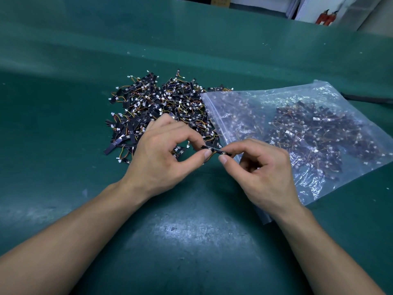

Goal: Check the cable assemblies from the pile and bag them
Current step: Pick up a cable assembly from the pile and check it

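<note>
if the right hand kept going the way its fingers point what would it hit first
Most likely the left hand: the right hand points left along the cable assembly both pinch, and the left thumb tip is just ahead. The pile lies beyond. Depth is uncertain from one view.

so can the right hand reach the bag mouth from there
Probably yes: the right hand is over the bag at its zip edge, nothing between, though it pinches a cable assembly.
</note>
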The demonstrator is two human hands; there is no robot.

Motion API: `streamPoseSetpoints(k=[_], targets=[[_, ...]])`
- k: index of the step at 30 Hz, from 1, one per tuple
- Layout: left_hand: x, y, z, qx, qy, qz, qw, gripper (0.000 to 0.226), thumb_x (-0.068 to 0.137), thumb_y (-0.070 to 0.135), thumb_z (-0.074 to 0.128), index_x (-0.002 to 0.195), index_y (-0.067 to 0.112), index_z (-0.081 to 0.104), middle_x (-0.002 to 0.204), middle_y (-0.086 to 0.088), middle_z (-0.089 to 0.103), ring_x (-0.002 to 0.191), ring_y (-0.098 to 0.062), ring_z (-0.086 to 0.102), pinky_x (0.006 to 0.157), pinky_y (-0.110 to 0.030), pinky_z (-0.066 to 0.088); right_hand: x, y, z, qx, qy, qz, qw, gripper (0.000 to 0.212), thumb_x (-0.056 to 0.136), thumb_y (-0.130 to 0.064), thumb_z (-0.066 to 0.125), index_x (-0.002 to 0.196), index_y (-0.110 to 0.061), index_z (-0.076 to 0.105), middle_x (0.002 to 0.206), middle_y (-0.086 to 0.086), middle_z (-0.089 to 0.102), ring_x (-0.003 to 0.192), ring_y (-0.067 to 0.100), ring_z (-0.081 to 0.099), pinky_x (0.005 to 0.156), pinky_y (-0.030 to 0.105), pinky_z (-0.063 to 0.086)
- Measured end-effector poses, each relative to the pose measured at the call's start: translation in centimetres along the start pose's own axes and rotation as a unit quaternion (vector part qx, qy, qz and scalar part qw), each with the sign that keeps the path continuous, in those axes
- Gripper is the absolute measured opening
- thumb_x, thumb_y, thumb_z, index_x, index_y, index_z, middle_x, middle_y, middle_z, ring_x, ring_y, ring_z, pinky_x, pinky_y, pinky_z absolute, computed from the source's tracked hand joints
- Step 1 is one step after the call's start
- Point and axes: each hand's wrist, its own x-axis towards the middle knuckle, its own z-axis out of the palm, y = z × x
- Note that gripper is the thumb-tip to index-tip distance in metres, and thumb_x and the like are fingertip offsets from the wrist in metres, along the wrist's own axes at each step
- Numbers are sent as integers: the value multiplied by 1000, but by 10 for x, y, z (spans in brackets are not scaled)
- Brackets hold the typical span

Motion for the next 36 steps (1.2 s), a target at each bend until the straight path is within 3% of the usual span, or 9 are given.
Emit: streamPoseSetpoints(k=[13, 22, 29, 36], targets=[[0, -4, 1, 2, -38, 33, 999, 12, 84, 25, 80, 91, 16, 76, 90, 8, 73, 82, -28, 60, 80, -45, 46, 1, 4, -1, -10, -3, -45, 999, 5, 84, -11, 79, 86, -15, 79, 77, -14, 66, 51, 11, 50, 56, 12, 36], [1, -4, 1, 4, -19, 55, 998, 9, 89, 23, 79, 86, 15, 76, 85, 8, 72, 78, -29, 60, 76, -41, 45, 0, 4, 0, -27, -2, -48, 998, 17, 79, -15, 83, 94, -17, 77, 74, -35, 56, 48, 9, 49, 56, 7, 33], [0, -3, 1, -2, -26, 52, 998, 7, 86, 22, 81, 86, 16, 77, 86, 9, 72, 80, -26, 58, 76, -44, 46, 0, 6, 1, -5, 1, -54, 999, 3, 85, -16, 81, 88, -16, 79, 79, -16, 67, 51, 11, 50, 55, 12, 37], [-1, -5, 1, -9, -36, 45, 998, 14, 83, 25, 83, 91, 16, 76, 89, 7, 72, 83, -27, 59, 79, -44, 46, 0, 8, 0, -14, -6, -65, 998, 3, 85, -13, 81, 88, -12, 79, 79, -17, 64, 56, 3, 50, 57, 11, 36]])
